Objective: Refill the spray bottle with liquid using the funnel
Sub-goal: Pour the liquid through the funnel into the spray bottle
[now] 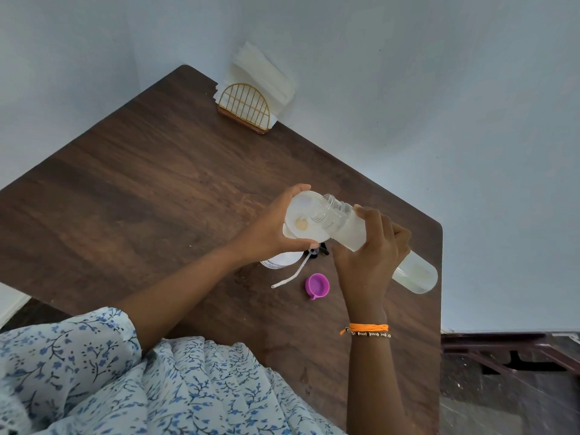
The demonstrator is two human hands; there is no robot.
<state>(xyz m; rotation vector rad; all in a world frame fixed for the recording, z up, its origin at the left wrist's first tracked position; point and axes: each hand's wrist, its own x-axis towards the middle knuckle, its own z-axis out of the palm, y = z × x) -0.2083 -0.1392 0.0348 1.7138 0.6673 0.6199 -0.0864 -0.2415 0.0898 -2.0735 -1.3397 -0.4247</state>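
Note:
My left hand grips a white funnel that stands over the spray bottle, most of which is hidden under my hand. My right hand holds a long clear bottle of pale liquid, tilted so that its open mouth hangs over the funnel's bowl. A little liquid pools at the funnel's hole. The black spray head with its white dip tube lies on the table beside the spray bottle. A purple cap lies just in front.
The dark wooden table stands in a corner against pale blue walls. A gold wire napkin holder with white napkins sits at the far corner. The table's right edge runs close to my right hand.

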